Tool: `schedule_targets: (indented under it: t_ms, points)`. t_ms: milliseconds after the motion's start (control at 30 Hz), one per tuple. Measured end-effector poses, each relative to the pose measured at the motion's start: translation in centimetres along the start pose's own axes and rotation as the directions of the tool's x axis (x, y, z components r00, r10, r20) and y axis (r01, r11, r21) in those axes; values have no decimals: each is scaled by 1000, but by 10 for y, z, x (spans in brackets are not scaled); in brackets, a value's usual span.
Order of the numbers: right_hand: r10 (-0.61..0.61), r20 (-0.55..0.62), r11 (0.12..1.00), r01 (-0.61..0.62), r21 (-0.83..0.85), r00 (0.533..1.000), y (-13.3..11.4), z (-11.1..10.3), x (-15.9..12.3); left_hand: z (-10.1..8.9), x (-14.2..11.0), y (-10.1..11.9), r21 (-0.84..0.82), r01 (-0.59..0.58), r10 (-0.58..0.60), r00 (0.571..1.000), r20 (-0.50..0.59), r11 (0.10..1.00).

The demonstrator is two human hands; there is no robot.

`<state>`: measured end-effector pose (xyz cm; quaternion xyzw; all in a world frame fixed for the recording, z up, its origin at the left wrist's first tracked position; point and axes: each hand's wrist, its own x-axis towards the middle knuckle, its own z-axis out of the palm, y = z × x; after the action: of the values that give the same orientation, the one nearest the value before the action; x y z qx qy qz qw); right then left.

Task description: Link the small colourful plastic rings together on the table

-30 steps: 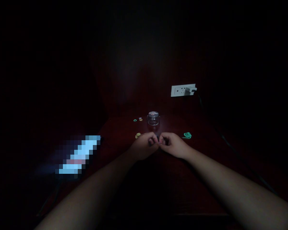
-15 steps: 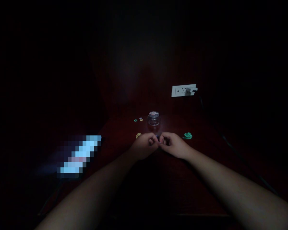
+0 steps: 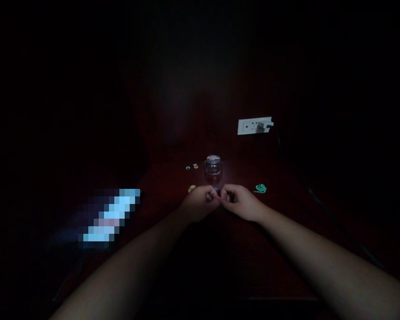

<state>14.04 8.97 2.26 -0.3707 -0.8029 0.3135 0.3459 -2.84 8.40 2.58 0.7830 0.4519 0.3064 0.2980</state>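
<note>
Both hands meet at the middle of the dark red table, fingertips pinched and nearly touching. My left hand [image 3: 202, 203] and my right hand [image 3: 239, 202] hold a thin purple strand [image 3: 219, 198] between them; most of it is covered by the fingers. Just behind the fingertips a bit of purple [image 3: 216, 190] shows, too dim to make out fully. A coiled yellow cord [image 3: 192, 188] lies partly hidden behind my left hand. To the right of my right hand rests a coiled green cord [image 3: 260, 189]. A clear lidded jar [image 3: 213, 166] stands upright beyond the hands.
Small rings, one green [image 3: 188, 168], one yellow [image 3: 196, 167] and one purple, lie left of the jar. A lit, pixelated screen [image 3: 111, 218] is at the left. On the back wall a socket panel [image 3: 250, 126] holds a plug; a dark cable [image 3: 336, 222] runs down the right.
Both hands keep their pinch in almost the same place. A little more of the purple bit behind the fingertips shows now. The whole view has shifted very slightly.
</note>
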Motion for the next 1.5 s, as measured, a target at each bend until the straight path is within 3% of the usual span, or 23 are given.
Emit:
schedule_targets:
  t_ms: [700, 1233, 1500]
  points:
    - [-27, 22, 998, 29, -55, 999, -4, -1, -1, -4, 0, 14, 253, -43, 49, 999, -15, 966]
    - [-39, 3, 997, 39, -62, 999, -6, -1, -1, -4, -2, 15, 150, -83, 82, 997, 12, 985]
    - [-6, -11, 1000, 6, 1, 1000, -1, -2, 1, -5, -1, 10, 136, -85, 95, 993, -66, 987]
